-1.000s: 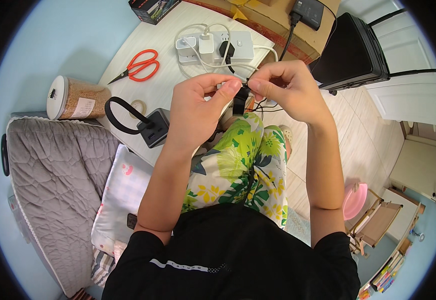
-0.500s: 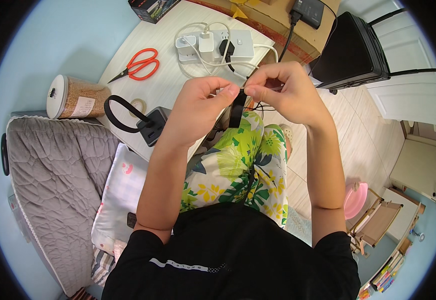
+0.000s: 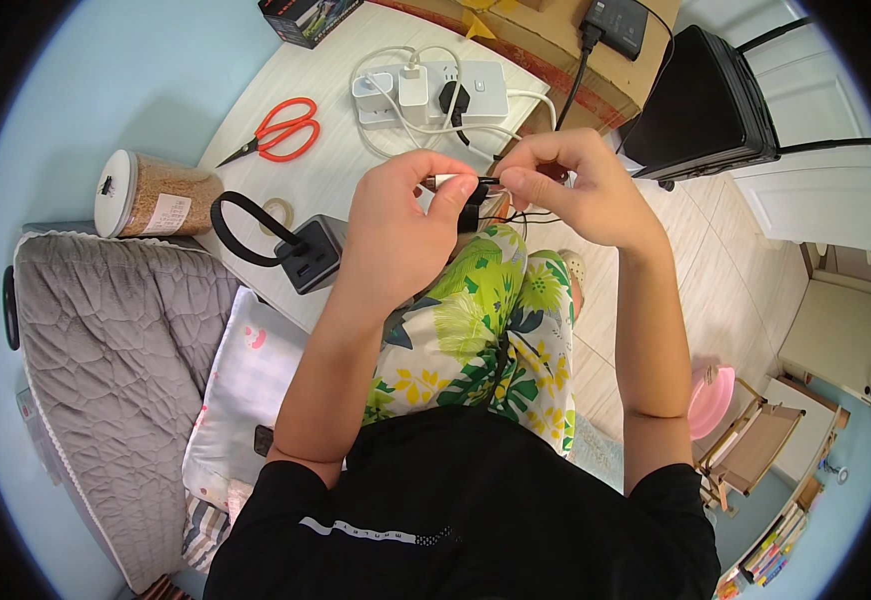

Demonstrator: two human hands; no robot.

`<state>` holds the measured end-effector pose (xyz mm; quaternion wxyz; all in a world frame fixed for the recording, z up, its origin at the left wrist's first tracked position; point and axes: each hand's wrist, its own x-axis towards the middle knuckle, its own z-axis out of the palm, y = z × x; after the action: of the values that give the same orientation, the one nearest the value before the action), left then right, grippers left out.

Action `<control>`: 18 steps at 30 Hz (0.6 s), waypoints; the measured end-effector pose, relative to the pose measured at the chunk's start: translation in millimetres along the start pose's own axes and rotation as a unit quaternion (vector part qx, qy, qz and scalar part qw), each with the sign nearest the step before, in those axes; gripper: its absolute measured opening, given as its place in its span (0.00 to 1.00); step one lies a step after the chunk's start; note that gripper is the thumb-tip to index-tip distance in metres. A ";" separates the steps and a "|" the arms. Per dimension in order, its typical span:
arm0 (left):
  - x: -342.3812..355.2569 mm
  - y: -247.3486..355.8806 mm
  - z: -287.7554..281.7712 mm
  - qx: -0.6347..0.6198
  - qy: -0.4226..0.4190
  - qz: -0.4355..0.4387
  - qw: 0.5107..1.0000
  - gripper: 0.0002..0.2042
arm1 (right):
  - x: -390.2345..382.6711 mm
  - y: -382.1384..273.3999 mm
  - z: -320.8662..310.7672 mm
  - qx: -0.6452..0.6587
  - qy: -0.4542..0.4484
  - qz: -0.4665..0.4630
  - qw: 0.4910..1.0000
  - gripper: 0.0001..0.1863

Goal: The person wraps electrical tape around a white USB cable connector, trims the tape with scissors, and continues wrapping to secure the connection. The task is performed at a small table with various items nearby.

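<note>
— Surface and room?
— One white table (image 3: 341, 185); scissors (image 3: 259, 138) and power strip (image 3: 494, 92) are borne on it. Pale floor (image 3: 706, 265) is seen rightward.
— Edges, clearance?
— One slim black-and-white piece (image 3: 491, 182) is held near the table's edge: white end pinched by the left hand (image 3: 406, 215), black end by the right hand (image 3: 571, 190). Floor is spread beside the right forearm (image 3: 648, 320).

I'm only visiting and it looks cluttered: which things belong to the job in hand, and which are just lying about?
In hand or close by:
- small black-and-white piece, between left hand and right hand
- perhaps the black strap-like thing below

Lying about:
- red-handled scissors
- lidded jar
- pink basin
</note>
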<state>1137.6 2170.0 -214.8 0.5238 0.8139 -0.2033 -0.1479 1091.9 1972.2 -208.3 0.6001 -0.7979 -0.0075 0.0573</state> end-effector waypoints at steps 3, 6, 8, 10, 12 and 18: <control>-0.6 1.7 -0.5 0.010 0.018 -0.013 1.000 0.07 | 3.7 5.3 -3.1 0.003 -0.003 -0.011 1.000 0.08; -3.6 6.9 -2.3 0.035 0.049 -0.008 0.998 0.08 | 8.2 13.9 -8.3 0.017 -0.009 -0.046 0.999 0.08; -6.2 8.5 -4.6 0.052 0.083 0.009 0.995 0.08 | 7.0 19.1 -9.9 0.021 -0.001 -0.077 0.997 0.07; -8.5 9.4 -8.7 0.074 0.079 0.007 0.994 0.08 | 4.1 24.1 -9.6 0.013 0.020 -0.107 0.994 0.06; -11.4 8.6 -11.0 0.050 0.067 -0.006 0.996 0.08 | 1.6 28.0 -11.1 0.021 0.016 -0.134 0.991 0.06; -31.0 -20.7 6.4 -0.354 -0.047 -0.126 0.926 0.12 | -0.4 32.5 1.2 0.061 0.117 -0.169 0.977 0.07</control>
<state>1111.2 2187.6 -235.4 0.7445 0.5870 -0.0577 -0.3129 1089.6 1964.2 -239.7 0.6455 -0.7480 -0.0682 -0.1383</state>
